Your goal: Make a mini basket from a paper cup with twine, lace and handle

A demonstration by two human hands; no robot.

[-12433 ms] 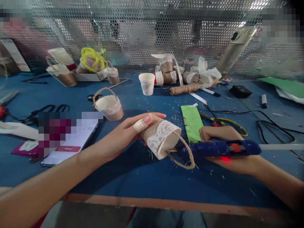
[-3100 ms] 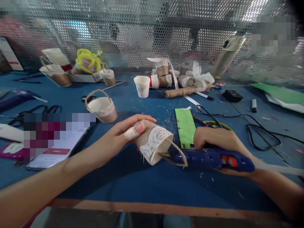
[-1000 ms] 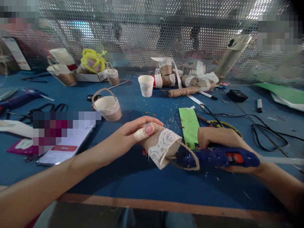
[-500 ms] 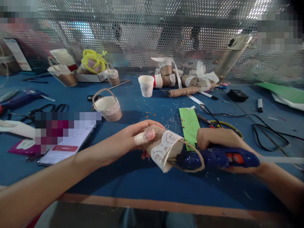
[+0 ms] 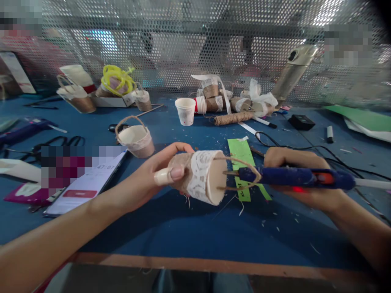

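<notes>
My left hand [image 5: 169, 171] is wrapped round a small paper cup [image 5: 200, 175] covered in burlap, with white lace about its rim. The cup lies on its side in the air, its mouth facing right. A twine handle [image 5: 255, 169] loops out from the rim. In my right hand [image 5: 301, 183] is a blue glue gun [image 5: 293, 178], a white glue stick poking from its back end. The gun's metal nozzle passes through the twine loop and points at the cup's mouth. Beneath the gun lies a strip of green paper [image 5: 241, 150].
A finished-looking basket cup [image 5: 139, 140] stands left of centre, near a phone [image 5: 88, 183] and scissors [image 5: 58, 146]. White cups [image 5: 185, 110], a twine roll [image 5: 233, 118] and a bottle [image 5: 293, 73] are at the back. Black cable [image 5: 345, 162] runs at right.
The cup has turned so its mouth faces right, nearly level. The glue gun's nozzle has drawn back out of the cup, and my right hand has moved slightly right.
</notes>
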